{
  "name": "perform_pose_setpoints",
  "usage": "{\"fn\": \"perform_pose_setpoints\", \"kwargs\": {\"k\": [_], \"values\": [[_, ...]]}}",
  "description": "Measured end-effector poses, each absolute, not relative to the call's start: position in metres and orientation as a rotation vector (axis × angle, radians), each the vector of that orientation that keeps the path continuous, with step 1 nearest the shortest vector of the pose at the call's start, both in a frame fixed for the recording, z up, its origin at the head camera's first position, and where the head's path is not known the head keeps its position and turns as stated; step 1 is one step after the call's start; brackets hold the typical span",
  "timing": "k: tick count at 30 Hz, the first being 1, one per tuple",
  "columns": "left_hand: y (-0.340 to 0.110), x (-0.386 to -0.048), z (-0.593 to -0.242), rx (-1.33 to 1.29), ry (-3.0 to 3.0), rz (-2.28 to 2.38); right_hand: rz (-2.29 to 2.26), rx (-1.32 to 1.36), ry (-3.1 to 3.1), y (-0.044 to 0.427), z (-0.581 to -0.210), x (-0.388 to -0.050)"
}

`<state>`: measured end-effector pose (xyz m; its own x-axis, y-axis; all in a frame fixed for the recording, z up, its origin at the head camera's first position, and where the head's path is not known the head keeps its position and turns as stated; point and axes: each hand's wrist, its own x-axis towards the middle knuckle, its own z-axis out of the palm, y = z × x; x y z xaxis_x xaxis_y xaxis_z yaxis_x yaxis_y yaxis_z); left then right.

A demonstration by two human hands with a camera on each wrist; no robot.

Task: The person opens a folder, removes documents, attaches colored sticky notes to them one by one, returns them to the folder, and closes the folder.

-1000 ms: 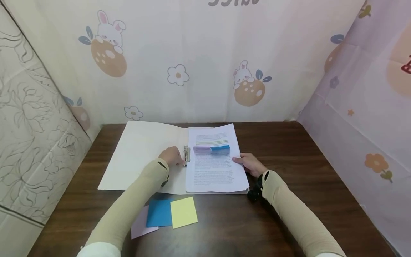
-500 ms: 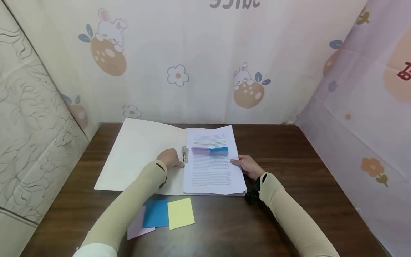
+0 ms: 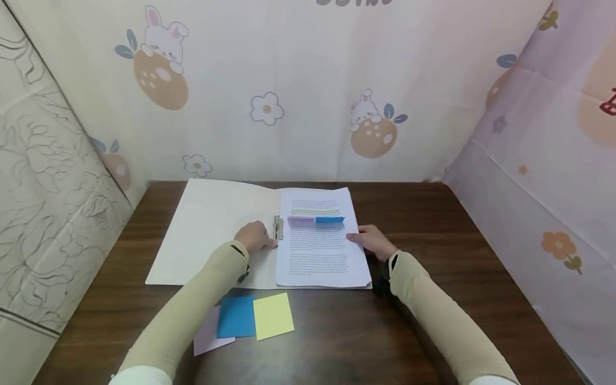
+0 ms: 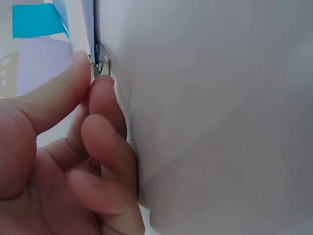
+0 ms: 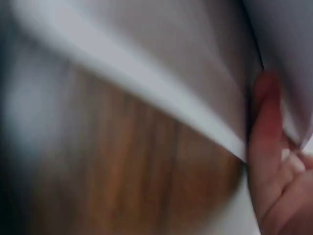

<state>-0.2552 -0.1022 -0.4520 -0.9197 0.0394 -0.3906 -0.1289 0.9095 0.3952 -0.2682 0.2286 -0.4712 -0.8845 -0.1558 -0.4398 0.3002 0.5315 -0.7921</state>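
A white folder (image 3: 212, 230) lies spread wide on the table, with a metal clip (image 3: 277, 228) at its spine. Printed sheets (image 3: 317, 256) form a stack on the folder's right half. My left hand (image 3: 252, 236) pinches the stack's inner edge just below the clip; in the left wrist view its thumb and index finger meet beside the clip (image 4: 100, 61), the other fingers curled. At the outer edge, my right hand (image 3: 372, 241) holds the sheets, thumb on top and fingers underneath. A purple sticky tab (image 3: 301, 220) and a blue sticky tab (image 3: 330, 220) stick up from the top sheet.
In front of the folder lie a yellow sticky-note pad (image 3: 273, 315), a blue pad (image 3: 236, 316) and a purple pad (image 3: 212, 332), partly overlapping beside the left forearm. The dark wooden table (image 3: 409, 208) ends at a printed curtain (image 3: 308, 107) behind and at the sides.
The left thumb stays at the sheets' inner edge, beside the clip. The right hand keeps its hold on the outer edge. Only slight shifts of the whole view show.
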Motion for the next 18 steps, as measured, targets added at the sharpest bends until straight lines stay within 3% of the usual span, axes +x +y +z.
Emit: {"fn": "perform_pose_setpoints", "kwargs": {"k": [6,18], "values": [[-0.103,-0.255,-0.446,-0.036,2.675,0.613,-0.907,-0.002,2.659,0.221,-0.455,-0.264],[-0.102,-0.252,-0.448,0.009,2.660,0.628,-0.637,-0.084,2.710,0.218,-0.454,-0.254]]}}
